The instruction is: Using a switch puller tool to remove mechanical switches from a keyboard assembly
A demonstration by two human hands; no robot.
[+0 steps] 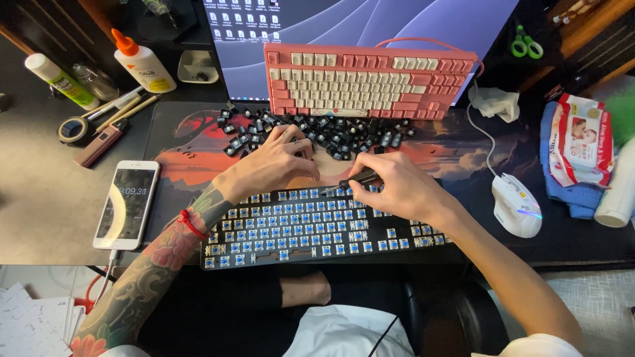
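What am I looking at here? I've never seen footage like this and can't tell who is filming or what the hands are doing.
A camera worn on a person's head looks down at their own two bare hands over a dark desk. In front lies a black keyboard with its caps off, showing rows of blue switches. The right hand holds a small dark tool against its top rows. The left hand rests in a pile of loose black keycaps. Behind the pile, a pink keyboard leans against a monitor. Around them: a phone, a white mouse, a glue bottle and green scissors.
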